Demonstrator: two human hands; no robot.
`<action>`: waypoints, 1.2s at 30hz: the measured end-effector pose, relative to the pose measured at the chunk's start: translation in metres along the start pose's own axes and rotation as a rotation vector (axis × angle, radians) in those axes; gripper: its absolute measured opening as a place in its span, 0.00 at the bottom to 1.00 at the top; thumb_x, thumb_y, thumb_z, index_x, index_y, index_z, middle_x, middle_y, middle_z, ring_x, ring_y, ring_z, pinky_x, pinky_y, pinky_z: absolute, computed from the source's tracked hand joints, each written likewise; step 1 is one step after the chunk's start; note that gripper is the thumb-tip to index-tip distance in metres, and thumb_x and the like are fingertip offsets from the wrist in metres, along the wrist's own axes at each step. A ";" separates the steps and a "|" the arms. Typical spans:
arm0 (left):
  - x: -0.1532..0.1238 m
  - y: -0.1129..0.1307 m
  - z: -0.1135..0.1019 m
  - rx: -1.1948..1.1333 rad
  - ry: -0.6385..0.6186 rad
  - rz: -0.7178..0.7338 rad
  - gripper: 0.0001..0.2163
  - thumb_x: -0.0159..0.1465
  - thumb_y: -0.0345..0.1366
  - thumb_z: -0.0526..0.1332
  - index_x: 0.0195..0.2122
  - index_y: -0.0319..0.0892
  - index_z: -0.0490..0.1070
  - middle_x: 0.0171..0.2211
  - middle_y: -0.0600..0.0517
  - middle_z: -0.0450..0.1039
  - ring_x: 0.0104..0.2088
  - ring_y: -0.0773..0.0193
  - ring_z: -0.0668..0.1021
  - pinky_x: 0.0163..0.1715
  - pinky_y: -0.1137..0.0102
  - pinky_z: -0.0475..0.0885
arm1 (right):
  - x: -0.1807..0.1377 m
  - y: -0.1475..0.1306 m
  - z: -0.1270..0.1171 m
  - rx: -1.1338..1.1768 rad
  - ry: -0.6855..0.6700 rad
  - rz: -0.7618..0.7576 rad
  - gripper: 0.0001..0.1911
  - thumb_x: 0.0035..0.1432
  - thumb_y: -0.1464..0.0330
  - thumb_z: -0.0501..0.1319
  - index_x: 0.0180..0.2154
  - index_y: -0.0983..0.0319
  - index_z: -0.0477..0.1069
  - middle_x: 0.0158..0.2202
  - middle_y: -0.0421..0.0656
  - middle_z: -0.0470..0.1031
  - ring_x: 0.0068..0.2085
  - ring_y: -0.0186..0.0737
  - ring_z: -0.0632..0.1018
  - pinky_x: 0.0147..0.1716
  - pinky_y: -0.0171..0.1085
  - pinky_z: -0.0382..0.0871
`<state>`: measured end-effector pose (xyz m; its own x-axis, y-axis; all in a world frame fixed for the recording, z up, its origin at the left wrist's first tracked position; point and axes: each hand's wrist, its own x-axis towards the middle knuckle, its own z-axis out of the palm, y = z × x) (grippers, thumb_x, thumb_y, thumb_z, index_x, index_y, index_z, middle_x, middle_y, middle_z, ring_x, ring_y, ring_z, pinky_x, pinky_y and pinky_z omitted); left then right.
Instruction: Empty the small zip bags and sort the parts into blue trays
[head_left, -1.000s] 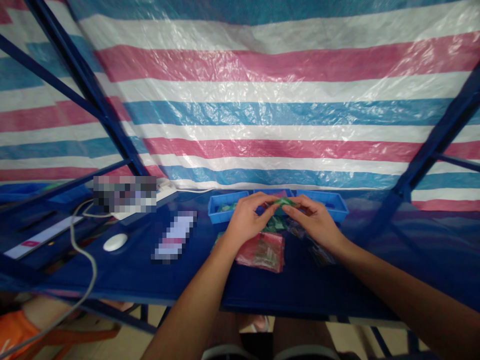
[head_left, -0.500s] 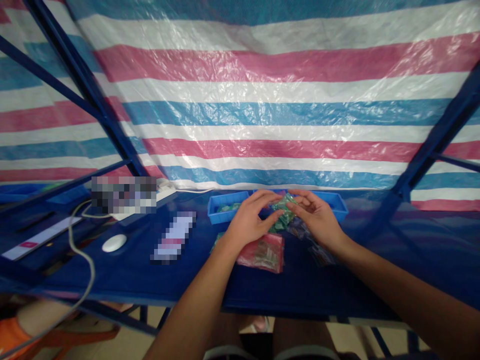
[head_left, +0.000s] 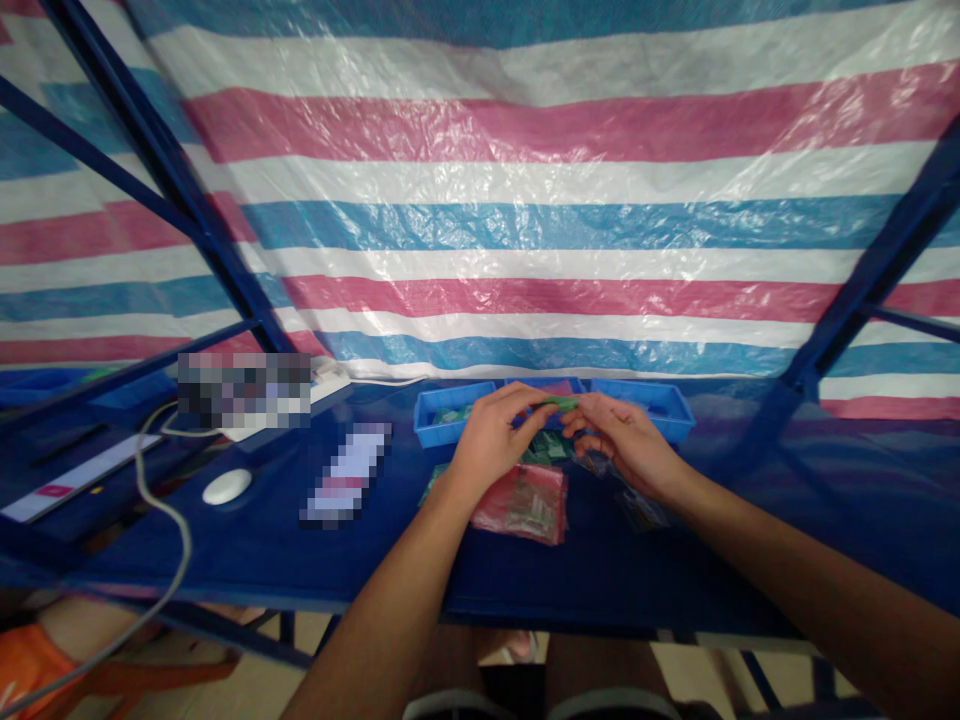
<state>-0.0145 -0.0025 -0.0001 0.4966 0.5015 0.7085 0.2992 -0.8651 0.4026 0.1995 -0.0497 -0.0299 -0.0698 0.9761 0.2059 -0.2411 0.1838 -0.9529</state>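
Between my two hands a small green plastic bag (head_left: 561, 403) is pinched, seen nearly edge-on. My left hand (head_left: 501, 432) has its thumb and fingers closed on the left end. The fingers of my right hand (head_left: 621, 436) are closed on the right end. Below them on the table lie more green bags (head_left: 551, 447). A red bag (head_left: 523, 505) with small pieces showing through lies nearer to me, by my left wrist. Clear bags (head_left: 641, 508) with dark contents lie under my right wrist, partly hidden.
Blue bins (head_left: 442, 432) stand in a row behind my hands; the left one holds green bags. On the blue table (head_left: 285, 560) are a white oval object (head_left: 227, 487), a blurred-out phone-like object (head_left: 349, 475) and a white power strip (head_left: 328, 390) with a cable (head_left: 184, 540).
The green bag has turned from facing me to nearly edge-on. My right hand has rotated and its fingers have curled, closing in on the bag near my left fingertips.
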 end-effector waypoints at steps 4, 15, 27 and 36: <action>0.000 0.006 0.001 -0.034 0.015 -0.080 0.14 0.71 0.40 0.66 0.56 0.44 0.78 0.48 0.46 0.83 0.45 0.58 0.84 0.49 0.63 0.79 | 0.001 0.006 -0.002 -0.121 0.014 -0.041 0.18 0.59 0.51 0.74 0.34 0.59 0.77 0.26 0.38 0.75 0.22 0.33 0.70 0.22 0.34 0.65; 0.000 -0.002 0.002 0.022 -0.023 0.126 0.12 0.71 0.36 0.66 0.54 0.49 0.81 0.58 0.45 0.78 0.60 0.53 0.77 0.62 0.54 0.73 | 0.000 -0.003 0.006 0.161 -0.030 0.201 0.25 0.54 0.50 0.76 0.30 0.59 0.68 0.18 0.30 0.59 0.18 0.27 0.54 0.16 0.30 0.45; 0.000 0.008 0.000 -0.171 -0.059 -0.143 0.21 0.69 0.44 0.68 0.62 0.48 0.74 0.47 0.48 0.84 0.44 0.58 0.84 0.48 0.64 0.79 | 0.001 -0.001 0.001 -0.114 0.029 -0.133 0.17 0.57 0.54 0.75 0.45 0.55 0.82 0.39 0.41 0.84 0.33 0.39 0.79 0.33 0.38 0.75; 0.003 0.005 -0.001 -0.150 -0.119 0.107 0.14 0.61 0.38 0.76 0.47 0.47 0.84 0.58 0.44 0.77 0.61 0.51 0.78 0.64 0.55 0.72 | 0.003 0.001 -0.001 0.095 0.133 0.018 0.22 0.51 0.57 0.79 0.45 0.57 0.81 0.32 0.38 0.82 0.24 0.32 0.75 0.24 0.33 0.70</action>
<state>-0.0120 -0.0052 0.0044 0.6144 0.3969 0.6819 0.1193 -0.9011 0.4169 0.2001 -0.0468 -0.0309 0.0527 0.9871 0.1512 -0.3319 0.1601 -0.9296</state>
